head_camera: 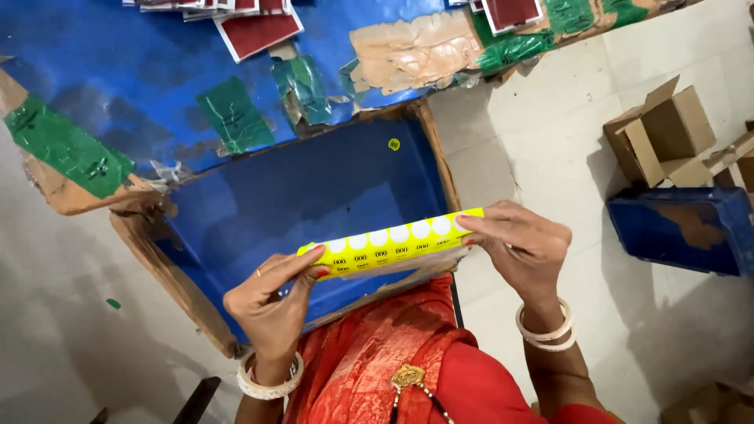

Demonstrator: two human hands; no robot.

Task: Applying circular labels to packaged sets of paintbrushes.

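Hands at either end of a long yellow paper strip of round stickers (393, 243): left hand (275, 302) with closed grip pinching the lower near end, right hand (522, 243) with closed grip pinching the higher far end. Long axis running left to right, tilted upward toward the right, held just above the blue-covered cardboard bench (314, 188). Farther off, one small yellow round sticker (393, 144) stuck on that blue surface, beyond the strip's middle and about equally far from both hands.

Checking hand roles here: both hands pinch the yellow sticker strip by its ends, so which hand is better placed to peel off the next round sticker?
Probably the right hand: its fingertips lie on the yellow sticker strip beside the row of empty round holes, while the left hand pinches the far end, steadying it.
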